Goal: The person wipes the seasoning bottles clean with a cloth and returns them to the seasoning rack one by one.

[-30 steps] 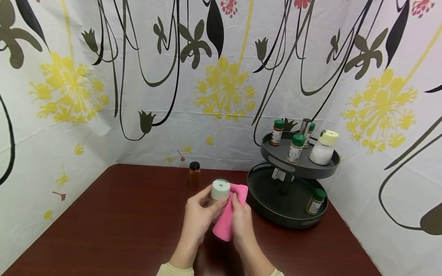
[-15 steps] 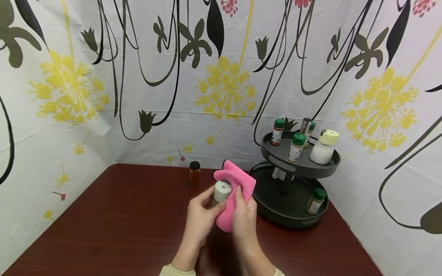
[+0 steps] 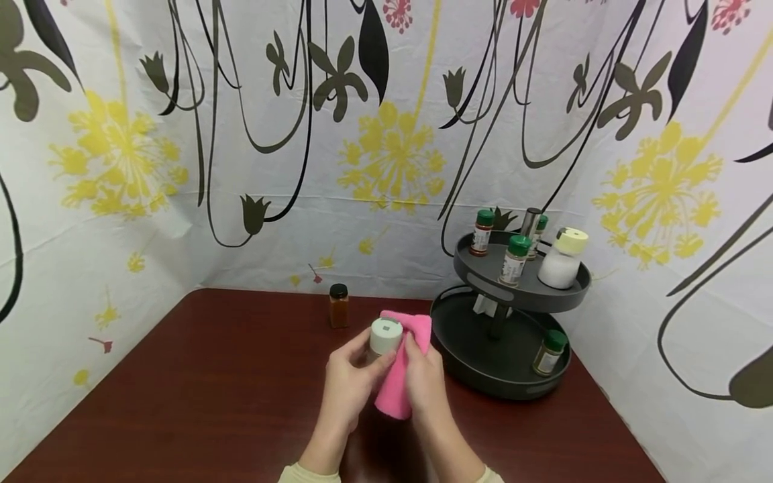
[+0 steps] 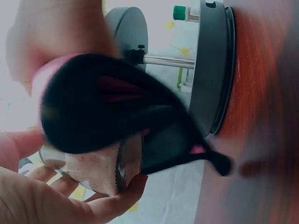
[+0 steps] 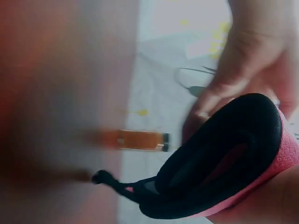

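Ahead of me, my left hand (image 3: 347, 382) grips a clear spice jar with a pale lid (image 3: 386, 335), held upright. In the left wrist view, speckled contents show through the glass jar (image 4: 96, 170), with fingers curled under it. A pink cloth (image 3: 395, 389) with a black underside is pinched by my right hand (image 3: 427, 386) and lies against the jar's right side. The cloth's dark side (image 4: 103, 107) hides part of the jar in the left wrist view. From the right wrist, the folded cloth (image 5: 219, 158) covers the jar.
A two-tier dark grey rack (image 3: 477, 382) stands at right. Its upper tier bears several green-capped jars (image 3: 513, 265) and a white shaker (image 3: 560, 265); its lower tier has another green-capped jar (image 3: 548, 355). An amber spice jar (image 3: 339, 311) stands at the table's (image 3: 199, 376) back.
The cloth rose over the jar's far side half a second ago and has come back down beside it. The right hand moved slightly left; the left hand keeps its grip on the jar.
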Tool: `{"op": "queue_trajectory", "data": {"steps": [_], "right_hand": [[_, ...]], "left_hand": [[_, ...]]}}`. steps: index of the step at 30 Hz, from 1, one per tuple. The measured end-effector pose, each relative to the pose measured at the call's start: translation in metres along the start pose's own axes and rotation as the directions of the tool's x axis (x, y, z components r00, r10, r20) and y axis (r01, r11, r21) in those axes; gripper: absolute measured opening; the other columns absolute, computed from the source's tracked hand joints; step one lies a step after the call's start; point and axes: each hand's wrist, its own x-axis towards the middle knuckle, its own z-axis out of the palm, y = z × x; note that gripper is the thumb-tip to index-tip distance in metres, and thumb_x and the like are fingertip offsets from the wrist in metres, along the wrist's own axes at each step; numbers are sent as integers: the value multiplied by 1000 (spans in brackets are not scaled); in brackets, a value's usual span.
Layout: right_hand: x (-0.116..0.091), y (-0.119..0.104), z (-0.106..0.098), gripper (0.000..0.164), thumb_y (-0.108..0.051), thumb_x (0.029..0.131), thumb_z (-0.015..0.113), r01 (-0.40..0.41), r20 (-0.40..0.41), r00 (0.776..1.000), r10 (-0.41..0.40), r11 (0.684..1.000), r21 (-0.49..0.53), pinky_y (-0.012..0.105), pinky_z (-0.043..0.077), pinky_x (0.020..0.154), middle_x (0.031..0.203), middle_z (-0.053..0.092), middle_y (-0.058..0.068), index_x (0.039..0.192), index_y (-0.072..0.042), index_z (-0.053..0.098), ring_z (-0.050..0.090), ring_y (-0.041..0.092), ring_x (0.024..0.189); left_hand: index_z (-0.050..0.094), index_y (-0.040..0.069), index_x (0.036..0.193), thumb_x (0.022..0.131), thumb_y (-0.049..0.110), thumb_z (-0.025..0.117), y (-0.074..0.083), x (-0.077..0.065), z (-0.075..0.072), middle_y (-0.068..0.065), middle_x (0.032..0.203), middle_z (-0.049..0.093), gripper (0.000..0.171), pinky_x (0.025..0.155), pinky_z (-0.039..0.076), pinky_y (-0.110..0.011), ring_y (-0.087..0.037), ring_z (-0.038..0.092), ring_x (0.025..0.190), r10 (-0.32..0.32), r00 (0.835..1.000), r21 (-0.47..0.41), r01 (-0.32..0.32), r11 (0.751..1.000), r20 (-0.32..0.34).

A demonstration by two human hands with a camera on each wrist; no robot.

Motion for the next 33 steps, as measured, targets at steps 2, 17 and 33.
{"op": "queue_trajectory", "data": {"steps": [2, 17, 33], "right_hand": [[1, -12, 2, 41, -30, 116, 40, 26, -7, 1000, -26, 999, 37, 29, 48, 106, 141, 68, 8, 143, -11, 66, 61, 17, 127], [-3, 11, 0, 46, -37, 116, 39, -54, -29, 998, 55, 998, 45, 28, 52, 94, 135, 71, 6, 146, -10, 61, 65, 12, 112], [-4, 9, 6, 46, -36, 115, 42, 100, -71, 993, -96, 993, 65, 22, 50, 102, 142, 67, 9, 146, -7, 59, 62, 15, 124]], "left_hand": [[68, 18, 144, 92, 25, 86, 0, -1, 1, -12, 146, 68, 56, 109, 56, -53, -35, 64, 136, 2, 1000, -8, -2, 1000, 16], [69, 15, 143, 92, 19, 85, 7, -2, 2, -13, 143, 70, 54, 109, 55, -55, -33, 65, 135, 34, 999, -8, -35, 999, -28], [68, 12, 143, 93, 12, 83, 8, -2, 7, -16, 140, 71, 53, 107, 57, -51, -34, 67, 130, 54, 998, -41, -55, 998, -9]]}}
